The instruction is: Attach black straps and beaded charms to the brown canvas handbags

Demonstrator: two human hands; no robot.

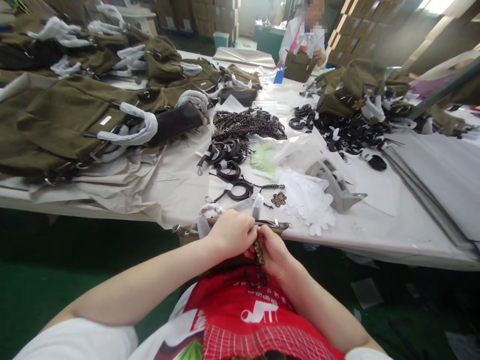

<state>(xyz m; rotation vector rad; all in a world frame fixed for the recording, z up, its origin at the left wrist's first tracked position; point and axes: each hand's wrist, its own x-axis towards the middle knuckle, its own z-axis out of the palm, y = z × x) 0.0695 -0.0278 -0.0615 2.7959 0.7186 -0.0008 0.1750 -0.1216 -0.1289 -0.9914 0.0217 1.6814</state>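
Observation:
My left hand (233, 233) is closed, its fingertips pressed together beside my right hand (273, 250), which is also closed. Between them is a leopard-print charm (258, 253) with a dark braided cord (257, 276) dangling below, in front of my red apron. Both hands grip this charm; the exact pinch is hidden by the fingers. Under and behind my hands, at the table's edge, is an olive bag (187, 238) with dark trim and a handle wrapped in white (204, 222). On the table just beyond lies another leopard-print flower charm (278, 199).
Coiled black straps (240, 190) and a heap of braided cords (247, 124) lie ahead. White flower-shaped pieces (305, 197) and a grey tape dispenser (333, 185) are to the right. Olive bags (71, 125) pile up at left. Across the table a person (300, 42) handles a bag.

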